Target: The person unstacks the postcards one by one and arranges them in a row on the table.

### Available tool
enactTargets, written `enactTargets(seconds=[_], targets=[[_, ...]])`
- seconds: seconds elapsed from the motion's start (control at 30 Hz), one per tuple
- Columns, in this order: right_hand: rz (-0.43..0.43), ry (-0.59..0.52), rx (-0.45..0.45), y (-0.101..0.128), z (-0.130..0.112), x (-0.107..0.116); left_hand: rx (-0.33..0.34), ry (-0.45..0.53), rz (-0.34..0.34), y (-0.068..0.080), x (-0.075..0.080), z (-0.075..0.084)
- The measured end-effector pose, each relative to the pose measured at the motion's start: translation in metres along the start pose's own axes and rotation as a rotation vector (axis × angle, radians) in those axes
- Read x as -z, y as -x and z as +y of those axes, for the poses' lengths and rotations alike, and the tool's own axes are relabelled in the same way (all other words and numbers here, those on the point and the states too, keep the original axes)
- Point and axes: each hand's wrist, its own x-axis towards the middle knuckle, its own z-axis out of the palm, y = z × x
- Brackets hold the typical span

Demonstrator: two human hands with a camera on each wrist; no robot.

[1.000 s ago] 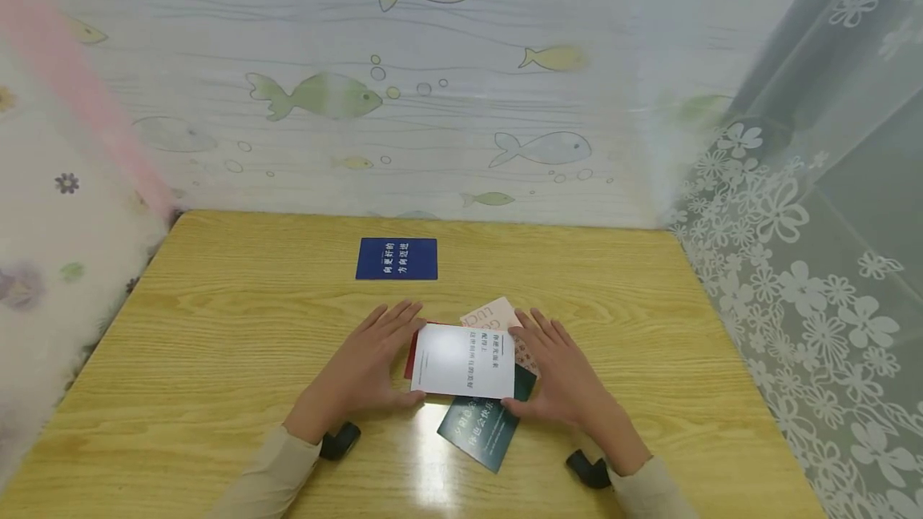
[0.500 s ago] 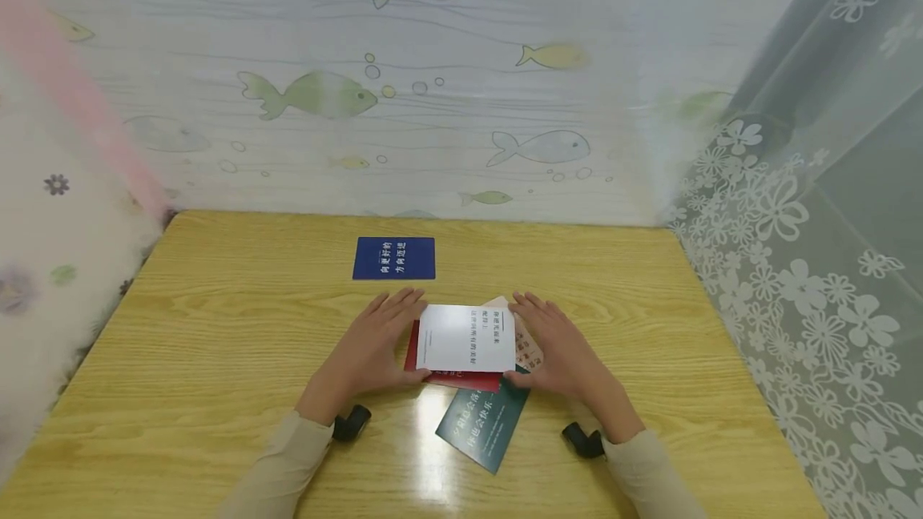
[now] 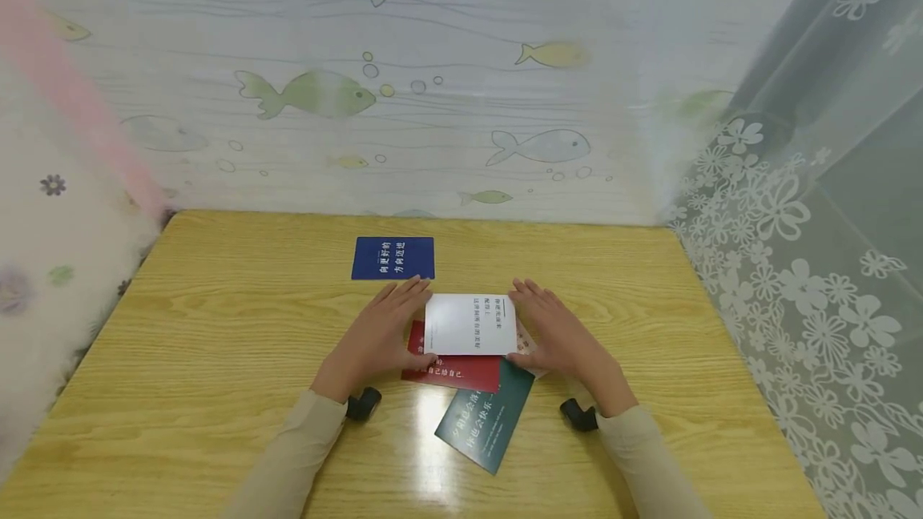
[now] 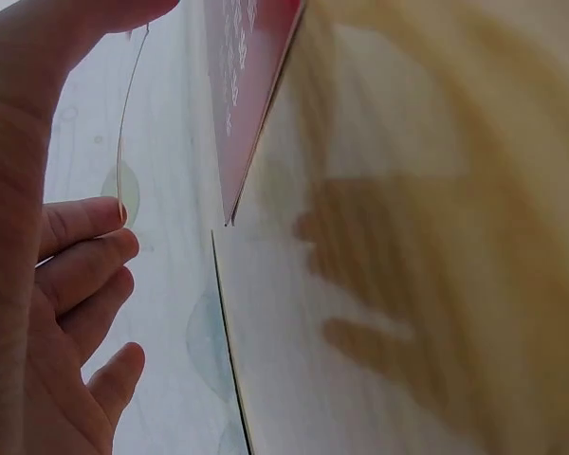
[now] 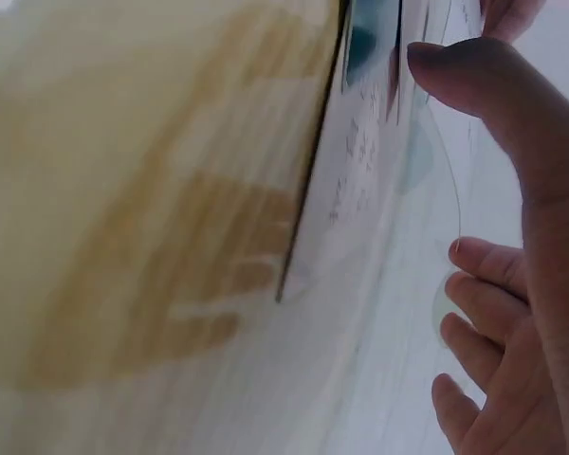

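Hands flank the white card (image 3: 470, 324) mid-surface, atop a red card (image 3: 450, 367) and green card (image 3: 485, 416). Left hand (image 3: 380, 335) and right hand (image 3: 555, 335) pinch its side edges, thumbs underneath (wrist views show it bowing). Light, thin, bendy, probably slick, so edges suit best. Blue card (image 3: 392, 258) lies farther back.

The white card (image 3: 470, 324) sits squarely between the two hands, held by its short edges, one end printed with small dark text, the other blank. It is lifted just clear of the pile and roughly level. Beneath it, toward the wrists, the red card (image 3: 453, 368) lies flat, and the dark green card (image 3: 485, 425) angles out nearest the person.
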Motion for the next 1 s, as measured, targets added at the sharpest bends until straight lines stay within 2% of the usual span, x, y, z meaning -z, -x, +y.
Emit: enactTargets(seconds=[0.4,0.77,1.0], targets=[[-0.059,0.021,-0.011,-0.023,0.018,0.006,0.039,0.0,-0.079,-0.032,-0.003,-0.012],[-0.09,-0.028,-0.018,-0.046,0.04,0.011,0.052,0.036,-0.141,-0.063,-0.004,-0.029],[-0.103,-0.067,-0.028,-0.064,0.055,0.011,0.061,0.046,-0.144,-0.079,-0.004,-0.039]])
